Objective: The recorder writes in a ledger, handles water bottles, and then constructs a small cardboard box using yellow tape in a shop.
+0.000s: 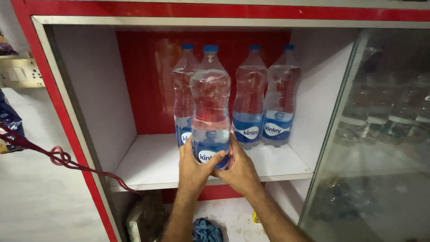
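I am holding a tall clear plastic water bottle with a blue cap and blue label (210, 107) in the centre of the frame, over the front edge of the white shelf (152, 163) inside the red-framed cabinet (53, 98). My left hand (195, 168) is wrapping the lower part from the left, thumb lying across the label, fingers closed firmly round the plastic. My right hand (242, 170) is cupping the same lower part from the right, fingers curled behind it. I am gripping low with both hands, probably because the full bottle is heavy and the base needs steadying.

The bottle is standing upright: its long axis is running vertically, cap pointing to the top of the frame, base toward the shelf. I cannot tell whether the base is touching the shelf, since my hands are covering it.

Just behind it, three matching clear bottles with blue caps (264, 96) are standing in a row against the red back panel (143, 80). At the right of the frame a glass door (385, 134) is hanging open, reflecting bottles. A dark red cord (62, 157) is crossing the lower left.
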